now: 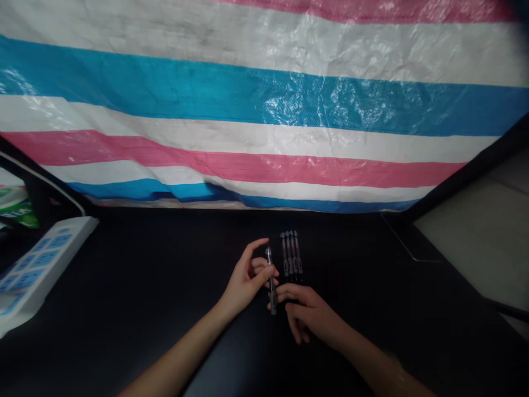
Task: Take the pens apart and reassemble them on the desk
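A slim clear-barrelled pen (270, 281) with a dark grey clip end is held nearly upright in the view by my left hand (246, 278). The left thumb presses across its barrel, the index finger reaches up near its top end, and the other fingers curl behind it. My right hand (309, 311) is at the pen's lower, clip end. One or more of its fingers reach left to that end, while others hang apart, bent downward; the exact contact is hard to make out. Just beyond the hands, several similar pens (291, 253) lie side by side in a row.
The hands are over a black table (157, 275). A white power strip (53, 264) with blue socket faces lies at the left edge, near a green package (19, 207). A striped plastic sheet (248, 94) hangs behind the table. A thin dark cable (506, 310) shows at right.
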### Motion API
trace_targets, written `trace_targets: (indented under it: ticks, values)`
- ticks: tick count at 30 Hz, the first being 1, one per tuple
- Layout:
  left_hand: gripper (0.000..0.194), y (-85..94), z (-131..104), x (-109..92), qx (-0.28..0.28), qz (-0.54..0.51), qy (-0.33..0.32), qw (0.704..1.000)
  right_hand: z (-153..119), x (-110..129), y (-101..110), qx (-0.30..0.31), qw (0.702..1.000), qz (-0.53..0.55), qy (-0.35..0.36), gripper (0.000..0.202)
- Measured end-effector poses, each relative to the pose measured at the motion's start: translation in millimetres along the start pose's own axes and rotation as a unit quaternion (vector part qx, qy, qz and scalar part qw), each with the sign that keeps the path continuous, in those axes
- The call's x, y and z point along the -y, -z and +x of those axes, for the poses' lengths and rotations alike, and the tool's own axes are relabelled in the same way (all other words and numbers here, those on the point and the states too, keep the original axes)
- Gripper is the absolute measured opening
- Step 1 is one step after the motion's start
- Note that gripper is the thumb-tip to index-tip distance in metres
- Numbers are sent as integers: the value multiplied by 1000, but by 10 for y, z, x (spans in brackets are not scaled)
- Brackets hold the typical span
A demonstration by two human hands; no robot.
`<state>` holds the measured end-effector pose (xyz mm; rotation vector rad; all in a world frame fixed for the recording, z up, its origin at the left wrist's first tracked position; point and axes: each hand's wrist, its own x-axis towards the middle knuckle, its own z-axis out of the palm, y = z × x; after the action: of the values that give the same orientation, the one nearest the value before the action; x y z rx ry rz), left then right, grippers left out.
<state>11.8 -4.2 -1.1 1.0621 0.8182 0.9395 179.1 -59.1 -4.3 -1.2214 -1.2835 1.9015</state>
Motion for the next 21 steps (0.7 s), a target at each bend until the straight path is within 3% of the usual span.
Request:
trace_targets:
  ticks: [5,11,21]
  values:
    - [52,24,16,12,15,3,10,1000,15,-40,8,4,1000,18,0,34]
    - [51,32,19,-2,-21,3,10,1000,18,-66,11,6,1000,23,1,37]
    - [48,30,21,-3,-17,12,9,1000,13,-56,12,6,1000,23,1,29]
